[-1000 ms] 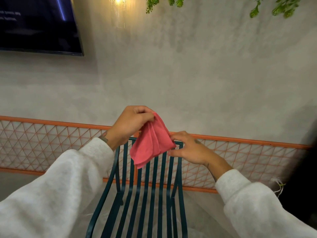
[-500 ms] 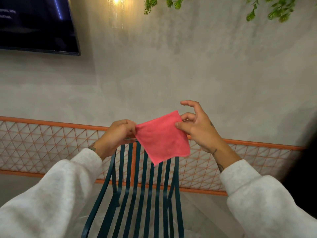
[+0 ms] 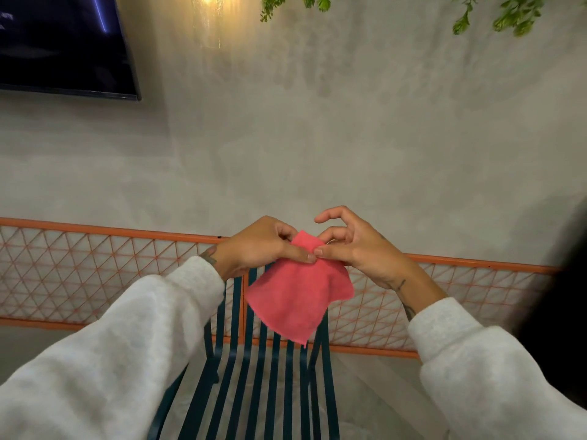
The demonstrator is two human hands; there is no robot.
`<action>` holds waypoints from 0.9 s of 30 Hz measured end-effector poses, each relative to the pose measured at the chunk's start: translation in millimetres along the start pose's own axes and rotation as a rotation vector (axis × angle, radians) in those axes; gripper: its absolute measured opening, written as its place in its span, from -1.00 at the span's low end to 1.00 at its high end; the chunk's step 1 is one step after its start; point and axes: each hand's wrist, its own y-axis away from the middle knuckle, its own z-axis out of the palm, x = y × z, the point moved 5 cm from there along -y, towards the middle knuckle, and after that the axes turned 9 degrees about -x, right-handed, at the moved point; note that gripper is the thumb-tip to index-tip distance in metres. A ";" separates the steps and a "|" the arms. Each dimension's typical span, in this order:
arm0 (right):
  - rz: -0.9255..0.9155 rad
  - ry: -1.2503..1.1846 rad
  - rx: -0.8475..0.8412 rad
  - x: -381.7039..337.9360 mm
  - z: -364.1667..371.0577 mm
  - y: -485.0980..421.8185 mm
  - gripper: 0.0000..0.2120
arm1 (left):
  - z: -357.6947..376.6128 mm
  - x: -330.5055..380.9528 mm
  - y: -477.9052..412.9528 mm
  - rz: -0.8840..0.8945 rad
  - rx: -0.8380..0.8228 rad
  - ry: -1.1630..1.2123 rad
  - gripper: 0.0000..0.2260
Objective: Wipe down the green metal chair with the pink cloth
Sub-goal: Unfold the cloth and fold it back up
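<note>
The pink cloth (image 3: 297, 296) is now held above the top of the green metal chair (image 3: 273, 369), in front of its back slats, and it does not touch the metal as far as I can see. Half a second ago it was stretched flat between two hands that were apart; now the hands have come together at its upper edge, so the cloth hangs down in a smaller, doubled shape. The left hand (image 3: 257, 249) pinches this edge between thumb and forefinger, closed tightly on the fabric. The right hand (image 3: 359, 249) also grips the edge with thumb and one finger — its other fingers (image 3: 330, 214) are curled open and hold nothing.

In my judgement this is a folding step, to make a thicker pad for the palm. The wiping itself is not yet begun — the slats and the top rail wait for the first pass.
</note>
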 end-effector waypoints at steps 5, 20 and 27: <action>0.192 0.060 -0.071 42.0 5.5 11.7 -0.60 | -5.0 -0.7 -1.8 -0.016 0.053 0.191 -0.70; 0.261 -0.650 0.080 104.6 19.6 6.4 -0.63 | -13.6 -80.3 14.6 -0.260 -0.031 0.659 -0.63; 0.235 -0.613 0.128 101.5 10.4 -5.2 -0.68 | -16.6 -94.5 16.3 -0.141 -0.029 0.660 -0.38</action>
